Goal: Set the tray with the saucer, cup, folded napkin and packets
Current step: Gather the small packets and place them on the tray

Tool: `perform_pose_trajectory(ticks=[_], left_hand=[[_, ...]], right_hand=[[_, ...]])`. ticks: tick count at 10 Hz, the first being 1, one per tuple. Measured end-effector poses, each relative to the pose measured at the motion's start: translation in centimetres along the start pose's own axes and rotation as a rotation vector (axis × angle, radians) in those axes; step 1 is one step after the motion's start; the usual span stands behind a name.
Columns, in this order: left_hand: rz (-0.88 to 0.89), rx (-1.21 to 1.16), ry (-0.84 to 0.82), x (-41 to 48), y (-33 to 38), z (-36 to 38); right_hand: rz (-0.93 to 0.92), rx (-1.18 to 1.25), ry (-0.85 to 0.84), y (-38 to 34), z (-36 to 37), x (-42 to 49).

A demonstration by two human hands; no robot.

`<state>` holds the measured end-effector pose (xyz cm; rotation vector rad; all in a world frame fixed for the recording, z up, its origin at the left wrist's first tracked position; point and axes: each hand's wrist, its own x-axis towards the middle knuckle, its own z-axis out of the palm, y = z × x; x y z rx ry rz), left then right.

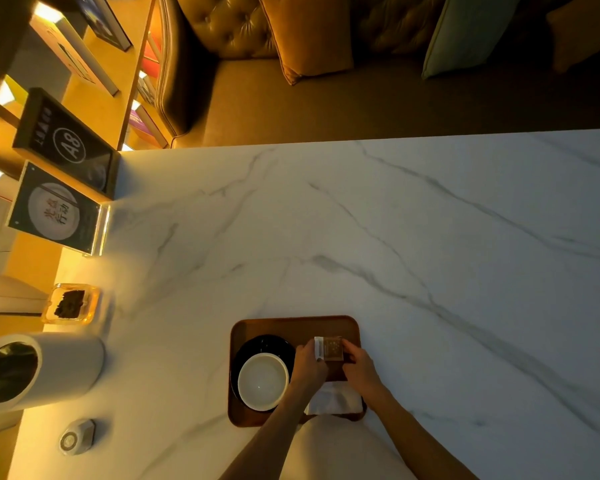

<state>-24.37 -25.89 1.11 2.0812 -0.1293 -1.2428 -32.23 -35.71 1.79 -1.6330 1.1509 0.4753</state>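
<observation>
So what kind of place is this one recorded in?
Probably a café or restaurant: an A8 table sign, a tufted sofa beside the marble table, and a wooden tray being set.

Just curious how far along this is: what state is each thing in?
tray: partly set
saucer: on the tray
cup: upright, empty, on the saucer
napkin: folded, on the tray
packets: pinched by both hands, over the tray
left hand: pinching packets
right hand: pinching packets

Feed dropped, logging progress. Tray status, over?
Left hand and right hand both pinch the packets over the wooden tray. White cup on black saucer, folded napkin in place. Nothing blocking.
</observation>
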Motion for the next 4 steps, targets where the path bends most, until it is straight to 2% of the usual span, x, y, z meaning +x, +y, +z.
perform_pose_trajectory(ticks=[3, 4], left_hand=[[-0.012, 0.005, 0.016, -0.61, 0.40, -0.46], [0.010, 0.040, 0.024, -0.95, 0.73, -0.80]], right_hand=[[0.003, 0.072, -0.003, -0.17, -0.24, -0.27], [-0.024, 0.101, 0.043, -0.55, -0.46, -0.54]])
